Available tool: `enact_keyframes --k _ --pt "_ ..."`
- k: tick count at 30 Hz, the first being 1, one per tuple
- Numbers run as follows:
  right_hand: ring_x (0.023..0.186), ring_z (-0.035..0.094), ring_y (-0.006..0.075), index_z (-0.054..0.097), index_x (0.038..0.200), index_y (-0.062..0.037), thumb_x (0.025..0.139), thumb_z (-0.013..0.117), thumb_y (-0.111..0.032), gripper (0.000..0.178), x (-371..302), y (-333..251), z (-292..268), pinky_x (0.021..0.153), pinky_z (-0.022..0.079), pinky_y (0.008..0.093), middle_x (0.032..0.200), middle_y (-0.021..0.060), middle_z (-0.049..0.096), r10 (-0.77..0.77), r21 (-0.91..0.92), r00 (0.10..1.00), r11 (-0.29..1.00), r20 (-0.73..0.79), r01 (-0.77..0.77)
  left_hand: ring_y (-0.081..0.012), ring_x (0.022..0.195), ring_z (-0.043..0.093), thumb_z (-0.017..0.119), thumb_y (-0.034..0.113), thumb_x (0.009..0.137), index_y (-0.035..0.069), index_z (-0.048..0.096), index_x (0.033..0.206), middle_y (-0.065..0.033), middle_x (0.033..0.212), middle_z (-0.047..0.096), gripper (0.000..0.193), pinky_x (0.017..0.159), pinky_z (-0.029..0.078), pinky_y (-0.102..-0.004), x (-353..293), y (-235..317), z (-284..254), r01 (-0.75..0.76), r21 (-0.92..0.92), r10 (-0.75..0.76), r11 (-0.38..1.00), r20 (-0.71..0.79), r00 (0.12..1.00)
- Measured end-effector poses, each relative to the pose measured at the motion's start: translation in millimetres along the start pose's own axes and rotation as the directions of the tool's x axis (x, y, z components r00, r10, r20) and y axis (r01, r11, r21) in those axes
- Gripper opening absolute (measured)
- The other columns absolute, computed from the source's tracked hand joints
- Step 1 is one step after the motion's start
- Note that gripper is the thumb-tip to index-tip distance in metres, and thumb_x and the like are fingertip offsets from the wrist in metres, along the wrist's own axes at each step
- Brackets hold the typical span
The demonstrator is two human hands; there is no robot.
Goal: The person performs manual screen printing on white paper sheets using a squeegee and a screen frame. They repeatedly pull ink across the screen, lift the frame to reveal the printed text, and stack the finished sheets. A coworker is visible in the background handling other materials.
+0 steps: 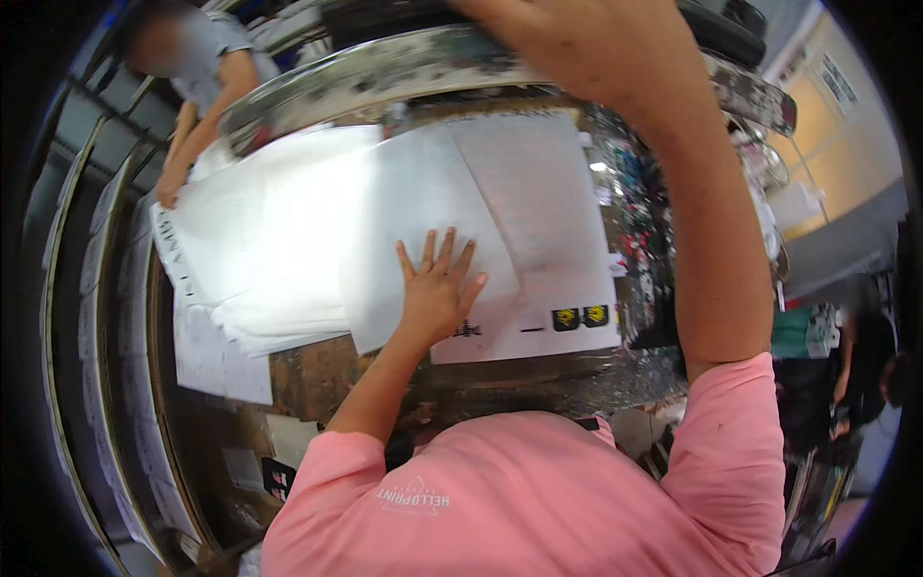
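Note:
My left hand [437, 291] lies palm down with its fingers spread on a thin whitish sheet [404, 197]. The sheet overlaps a printed sheet [548, 192] with black lettering and two black-and-yellow badges at its near right corner. Up at the top edge, my right hand [562, 34] reaches over a long, ink-stained bar [385, 82]. Its fingers run out of the picture, so I cannot see what they hold or touch. To the left of my left hand is a stack of white sheets [279, 240].
A co-worker [207, 67] at the far left has a hand [168, 188] on the stack's edge. Racks [96, 337] of papers line the left side. The worktable [322, 380] is worn, with ink splatters [639, 212] on its right. Another person [870, 365] is at the far right.

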State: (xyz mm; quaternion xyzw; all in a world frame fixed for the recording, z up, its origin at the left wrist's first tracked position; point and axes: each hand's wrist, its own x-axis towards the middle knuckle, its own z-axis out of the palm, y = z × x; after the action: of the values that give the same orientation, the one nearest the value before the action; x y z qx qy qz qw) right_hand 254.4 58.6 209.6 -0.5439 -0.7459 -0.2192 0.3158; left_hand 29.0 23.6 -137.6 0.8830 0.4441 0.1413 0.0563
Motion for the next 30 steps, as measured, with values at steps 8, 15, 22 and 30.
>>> enact_keyframes --k 8,15,22,30 --pt "0.071 0.070 0.0418 0.069 0.073 0.0052 0.097 0.051 -0.036 0.051 -9 19 3 0.074 0.056 0.0539 0.069 0.0247 0.068 -0.099 -0.007 0.991 0.995 0.091 0.100 -0.0460 0.162 0.023 0.054 0.044 0.110 0.019 0.055 0.159 -0.0117 0.174 0.035 0.055 0.130 0.013 -0.0679 63 49 55 -0.348 -0.101 0.359 0.932 0.138 0.923" --pt "0.069 0.069 0.0406 0.069 0.072 0.0037 0.098 0.052 -0.034 0.049 -4 27 9 0.071 0.057 0.0524 0.069 0.0232 0.068 -0.213 0.018 0.977 0.977 0.000 0.213 -0.0449 0.159 0.030 0.055 0.047 0.109 0.020 0.060 0.153 -0.0115 0.171 0.040 0.052 0.130 0.012 -0.0683 66 77 63 -0.376 -0.120 0.384 0.919 0.053 0.922" --pt "0.067 0.069 0.0393 0.069 0.071 0.0023 0.100 0.053 -0.031 0.047 0 19 -11 0.068 0.057 0.0509 0.069 0.0216 0.069 -0.235 0.084 0.968 0.970 0.089 0.228 -0.0468 0.159 0.028 0.066 0.046 0.104 0.017 0.054 0.157 -0.0158 0.172 0.037 0.062 0.130 0.019 -0.0653 66 73 36 -0.264 -0.176 0.255 0.948 -0.070 0.964" --pt "0.092 0.069 0.0382 0.072 0.106 -0.0047 0.095 0.072 -0.046 0.042 -85 -10 26 0.079 0.052 0.0517 0.098 0.0175 0.071 -0.129 0.001 0.992 0.992 0.003 0.129 -0.0133 0.100 0.069 0.089 0.004 0.082 -0.003 0.046 0.159 -0.0128 0.135 0.069 0.088 0.086 0.059 -0.0300 -24 -15 -154 -0.198 -0.975 -0.583 0.099 -0.218 0.783"
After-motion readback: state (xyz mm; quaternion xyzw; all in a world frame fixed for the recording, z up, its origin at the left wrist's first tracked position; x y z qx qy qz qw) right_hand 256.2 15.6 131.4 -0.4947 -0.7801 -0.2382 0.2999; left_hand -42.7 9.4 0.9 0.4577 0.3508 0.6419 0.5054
